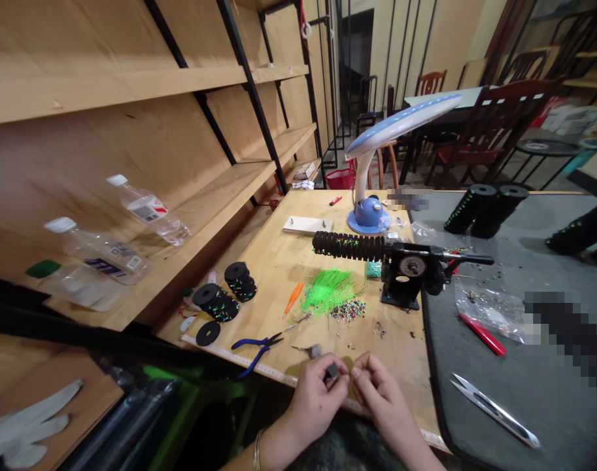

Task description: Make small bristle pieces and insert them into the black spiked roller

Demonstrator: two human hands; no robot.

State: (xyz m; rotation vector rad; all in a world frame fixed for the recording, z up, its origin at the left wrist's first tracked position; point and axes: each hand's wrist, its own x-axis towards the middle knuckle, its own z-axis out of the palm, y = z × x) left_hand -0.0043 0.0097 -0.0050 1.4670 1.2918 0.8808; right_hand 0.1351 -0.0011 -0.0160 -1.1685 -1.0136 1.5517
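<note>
At the table's front edge, my left hand [319, 396] is closed around a small dark cylindrical piece [331, 374]. Close beside it, my right hand [380, 391] has thumb and forefinger pinched together; whatever is between them is too small to make out. Just beyond the left hand lies a small grey-ended tool [314, 351]. Blue-handled pliers [259, 347] rest with jaws apart to the left. Farther in are a pile of mixed coloured beads [347, 311], a bundle of bright green strands [330, 290] and orange tweezers [293, 299].
A black geared device [409, 271] carries a row of black foam discs [350, 246]. Behind it stands a blue lamp [368, 214]. More foam spools [214, 302] sit at left. Thread snips [494, 411] and a red pen-like item [483, 334] lie on the grey mat [467, 373].
</note>
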